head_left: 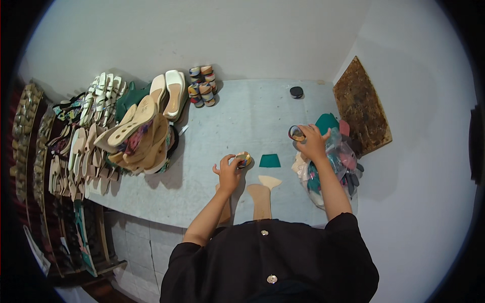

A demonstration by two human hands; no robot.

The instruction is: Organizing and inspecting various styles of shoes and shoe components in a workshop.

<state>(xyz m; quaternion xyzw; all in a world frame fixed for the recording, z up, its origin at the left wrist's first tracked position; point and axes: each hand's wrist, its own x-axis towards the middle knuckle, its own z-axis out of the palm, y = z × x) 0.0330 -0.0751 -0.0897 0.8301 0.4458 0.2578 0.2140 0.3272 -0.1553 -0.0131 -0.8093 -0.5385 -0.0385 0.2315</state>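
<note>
My left hand is closed round a small block with a multicoloured side, much like the stacked shoe heels farther back. My right hand grips a small round open jar with something brownish inside, held over the right part of the table. Between the hands lies a green trapezoid piece. Nearer me are a cream flared piece and a tan insole. Another tan strip shows partly beside my left forearm. Farther back sits a black round lid.
Multicoloured heels stand at the back of the pale table. Pale wedge shoes, stacked soles and rows of sandals fill the left. At right are a plastic bag of scraps and a stained board.
</note>
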